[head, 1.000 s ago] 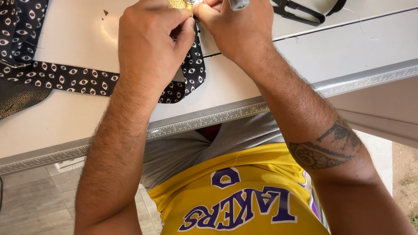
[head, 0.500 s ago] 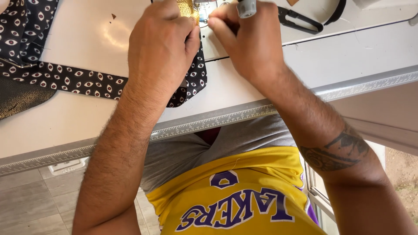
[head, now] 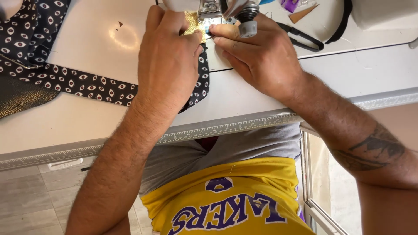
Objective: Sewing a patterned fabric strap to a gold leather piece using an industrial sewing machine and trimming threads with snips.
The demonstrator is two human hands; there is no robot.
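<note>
Left hand (head: 167, 65) presses flat, fingers extended, on gold fabric (head: 193, 27) beside the sewing-machine needle (head: 213, 19); right hand (head: 257, 54) fingers pinch its edge—best fed evenly.

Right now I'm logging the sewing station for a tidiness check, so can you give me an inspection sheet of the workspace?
Surface: white table with a patterned metal edge strip.
Job's things: dark eye-print fabric with a gold piece at the sewing machine foot.
Clutter: black-handled scissors; dark glittery fabric at the left edge.
Hands: left hand presses flat on the fabric; right hand has fingertips by the foot.
Cables: nothing seen.
Surroundings: grey tiled floor; the person's yellow jersey.
</note>
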